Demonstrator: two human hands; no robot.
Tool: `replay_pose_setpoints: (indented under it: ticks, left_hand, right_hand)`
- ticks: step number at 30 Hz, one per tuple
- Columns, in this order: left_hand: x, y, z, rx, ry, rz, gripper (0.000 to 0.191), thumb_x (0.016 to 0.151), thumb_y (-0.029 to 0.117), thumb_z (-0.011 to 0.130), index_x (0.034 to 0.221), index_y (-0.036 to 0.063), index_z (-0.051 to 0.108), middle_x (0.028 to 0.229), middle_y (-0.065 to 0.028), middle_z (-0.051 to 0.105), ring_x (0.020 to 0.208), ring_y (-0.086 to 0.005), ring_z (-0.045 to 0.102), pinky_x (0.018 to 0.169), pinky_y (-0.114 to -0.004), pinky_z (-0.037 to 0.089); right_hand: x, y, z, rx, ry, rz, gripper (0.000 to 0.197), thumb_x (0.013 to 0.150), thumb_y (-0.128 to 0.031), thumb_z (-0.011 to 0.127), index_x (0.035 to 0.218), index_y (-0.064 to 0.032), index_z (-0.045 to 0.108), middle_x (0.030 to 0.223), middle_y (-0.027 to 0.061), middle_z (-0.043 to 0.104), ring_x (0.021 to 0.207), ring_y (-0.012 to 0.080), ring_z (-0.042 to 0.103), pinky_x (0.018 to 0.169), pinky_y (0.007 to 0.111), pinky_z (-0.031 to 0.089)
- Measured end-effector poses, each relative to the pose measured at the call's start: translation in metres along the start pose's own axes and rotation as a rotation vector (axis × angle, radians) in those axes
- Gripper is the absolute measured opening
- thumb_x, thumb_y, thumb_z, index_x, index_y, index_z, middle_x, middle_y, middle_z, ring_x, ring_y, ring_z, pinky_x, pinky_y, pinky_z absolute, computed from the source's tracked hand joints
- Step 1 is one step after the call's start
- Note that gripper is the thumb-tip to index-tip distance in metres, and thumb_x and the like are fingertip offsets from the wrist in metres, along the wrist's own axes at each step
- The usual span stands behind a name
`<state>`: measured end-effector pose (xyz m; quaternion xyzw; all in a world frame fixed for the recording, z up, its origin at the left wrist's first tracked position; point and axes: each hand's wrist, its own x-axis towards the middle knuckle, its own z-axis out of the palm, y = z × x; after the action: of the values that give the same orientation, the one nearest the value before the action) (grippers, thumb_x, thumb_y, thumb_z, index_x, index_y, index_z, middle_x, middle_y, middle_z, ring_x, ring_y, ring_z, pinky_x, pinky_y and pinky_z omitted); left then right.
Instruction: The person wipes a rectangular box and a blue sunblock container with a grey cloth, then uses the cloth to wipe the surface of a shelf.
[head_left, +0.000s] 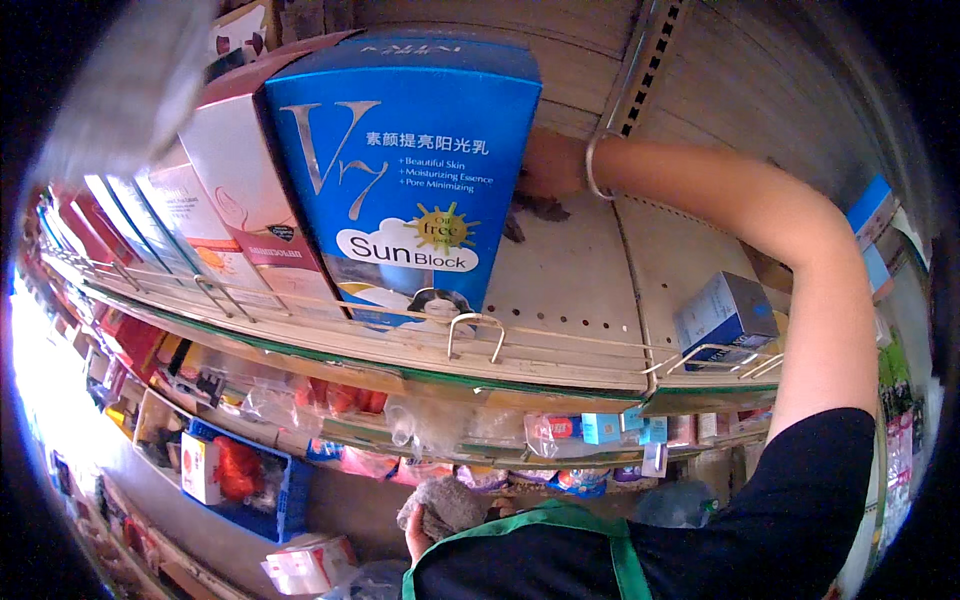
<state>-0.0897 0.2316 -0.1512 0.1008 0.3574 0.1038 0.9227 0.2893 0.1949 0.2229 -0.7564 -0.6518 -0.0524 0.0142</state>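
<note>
My right hand (553, 163), with a bangle at its wrist, reaches over the upper shelf to the right edge of a large blue sunblock box (405, 165). Its fingers are dark, blurred and partly hidden by the box, so their grip cannot be told. A dark patch (536, 214) shows on the shelf board just below the hand. Low in front of my body, my left hand (417, 534) holds a bunched grey cloth (450, 504). Pale pink and white cartons (240, 195) stand left of the blue box.
A wire rail (555, 339) runs along the shelf's front edge. A small blue and silver box (724, 322) stands further right. Lower shelves carry bagged and boxed goods. A blue crate (281, 495) sits at lower left, near a white and red package (309, 562). Something grey blurs the upper left.
</note>
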Motion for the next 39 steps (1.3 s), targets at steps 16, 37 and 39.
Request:
replay_pose_setpoints:
  ticks: [16, 37, 39]
  left_hand:
    - [0.026, -0.019, -0.045, 0.028, -0.066, -0.022, 0.040, 0.084, 0.033, 0.051, 0.113, 0.0053, 0.054, 0.110, -0.0080, 0.058, 0.101, -0.0239, 0.054, 0.091, -0.037, 0.040]
    - [0.010, -0.024, -0.020, 0.049, -0.131, -0.080, 0.044, 0.083, 0.036, 0.051, 0.116, 0.0064, 0.053, 0.114, -0.0083, 0.057, 0.104, -0.0259, 0.053, 0.093, -0.039, 0.038]
    - [0.013, -0.024, -0.024, 0.058, -0.128, -0.062, 0.044, 0.083, 0.036, 0.051, 0.116, 0.0065, 0.053, 0.115, -0.0083, 0.057, 0.104, -0.0259, 0.053, 0.093, -0.039, 0.038]
  right_hand:
    - [-0.051, 0.048, -0.004, -0.287, -0.097, 0.154, 0.045, 0.068, -0.007, 0.058, 0.112, -0.0010, 0.049, 0.096, 0.0233, 0.059, 0.089, 0.0373, 0.056, 0.079, 0.043, 0.045]
    - [-0.085, 0.049, -0.013, -0.371, -0.382, 0.464, 0.058, 0.062, -0.015, 0.066, 0.116, -0.0039, 0.049, 0.104, 0.0208, 0.058, 0.098, 0.0351, 0.056, 0.084, 0.042, 0.045]
    - [-0.087, 0.050, -0.010, -0.340, -0.345, 0.438, 0.054, 0.063, -0.014, 0.064, 0.114, -0.0033, 0.050, 0.100, 0.0216, 0.059, 0.095, 0.0357, 0.057, 0.082, 0.043, 0.046]
